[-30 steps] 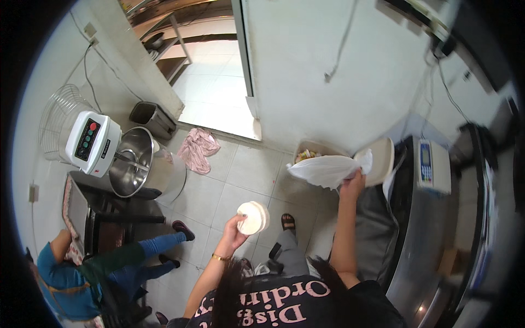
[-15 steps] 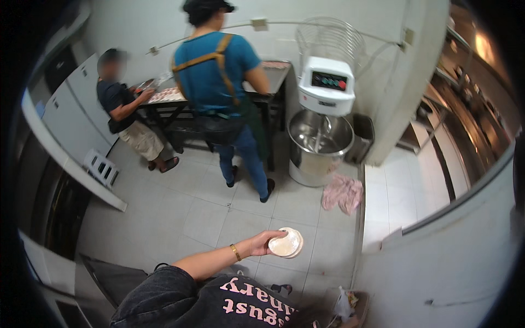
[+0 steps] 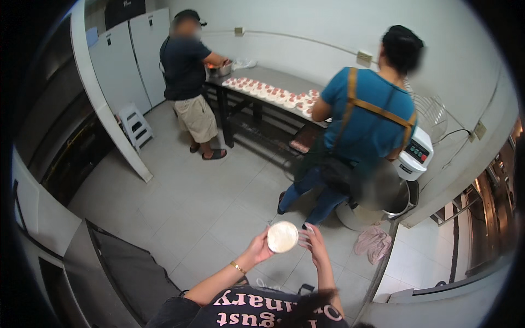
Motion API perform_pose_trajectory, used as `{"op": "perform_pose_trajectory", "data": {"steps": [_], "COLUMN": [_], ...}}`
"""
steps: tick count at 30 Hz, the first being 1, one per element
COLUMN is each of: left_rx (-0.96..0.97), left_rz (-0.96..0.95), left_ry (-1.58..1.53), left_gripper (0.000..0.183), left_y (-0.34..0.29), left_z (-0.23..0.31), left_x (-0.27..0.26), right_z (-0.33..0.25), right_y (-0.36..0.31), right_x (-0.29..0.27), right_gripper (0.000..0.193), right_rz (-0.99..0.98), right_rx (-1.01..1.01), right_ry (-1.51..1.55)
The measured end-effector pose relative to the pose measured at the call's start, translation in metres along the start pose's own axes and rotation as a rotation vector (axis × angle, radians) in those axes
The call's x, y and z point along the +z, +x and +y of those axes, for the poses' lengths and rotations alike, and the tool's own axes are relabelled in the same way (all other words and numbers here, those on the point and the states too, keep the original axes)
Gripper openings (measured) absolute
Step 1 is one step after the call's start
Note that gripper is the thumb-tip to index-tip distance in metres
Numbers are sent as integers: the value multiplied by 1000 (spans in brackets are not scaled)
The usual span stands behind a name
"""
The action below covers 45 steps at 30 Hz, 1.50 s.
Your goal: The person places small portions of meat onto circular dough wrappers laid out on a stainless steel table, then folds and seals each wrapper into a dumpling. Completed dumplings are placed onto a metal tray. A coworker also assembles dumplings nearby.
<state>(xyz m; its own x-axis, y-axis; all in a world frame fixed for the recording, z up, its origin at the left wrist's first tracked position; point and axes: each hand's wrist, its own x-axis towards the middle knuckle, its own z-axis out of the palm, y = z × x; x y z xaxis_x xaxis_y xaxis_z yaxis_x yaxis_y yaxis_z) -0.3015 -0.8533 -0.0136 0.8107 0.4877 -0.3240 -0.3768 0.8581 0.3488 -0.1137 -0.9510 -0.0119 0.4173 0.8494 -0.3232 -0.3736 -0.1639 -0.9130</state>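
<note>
A small stack of pale, floury dough rounds is gripped at its left edge by my left hand, held out in front of me above the floor. Close by its right edge is my right hand, fingers spread and holding nothing. Whether its fingertips touch the stack I cannot tell. Ahead, rows of white dough rounds topped with pink filling cover the front part of a dark work table.
A person in a blue shirt stands at the table's right end. Another in dark clothes reaches into a metal bowl at its left. A mixer, a pink cloth and a white step stool stand or lie around.
My view has swung left. My right hand has come into view beside the dough rounds, still in my left hand. The person in blue now stands nearer the mixer, partly hiding it.
</note>
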Motion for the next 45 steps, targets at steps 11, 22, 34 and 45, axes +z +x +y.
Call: {"op": "perform_pose_trajectory", "data": {"steps": [11, 22, 34, 45], "left_rx": [378, 403, 416, 183], "left_rz": [-31, -51, 8, -146], "left_ry": [-120, -70, 23, -79], "left_gripper": [53, 64, 79, 66], "left_y": [-6, 106, 222, 332], "left_z": [199, 393, 562, 742], "left_x": [-49, -74, -134, -146], "right_z": [-31, -79, -108, -158], "right_y": [148, 359, 559, 708], "right_x": [240, 360, 444, 503], "right_gripper": [48, 32, 45, 49], "right_rz": [-302, -440, -693, -528], "right_rx": [-89, -487, -472, -529], "right_ry": [-89, -549, -633, -545]}}
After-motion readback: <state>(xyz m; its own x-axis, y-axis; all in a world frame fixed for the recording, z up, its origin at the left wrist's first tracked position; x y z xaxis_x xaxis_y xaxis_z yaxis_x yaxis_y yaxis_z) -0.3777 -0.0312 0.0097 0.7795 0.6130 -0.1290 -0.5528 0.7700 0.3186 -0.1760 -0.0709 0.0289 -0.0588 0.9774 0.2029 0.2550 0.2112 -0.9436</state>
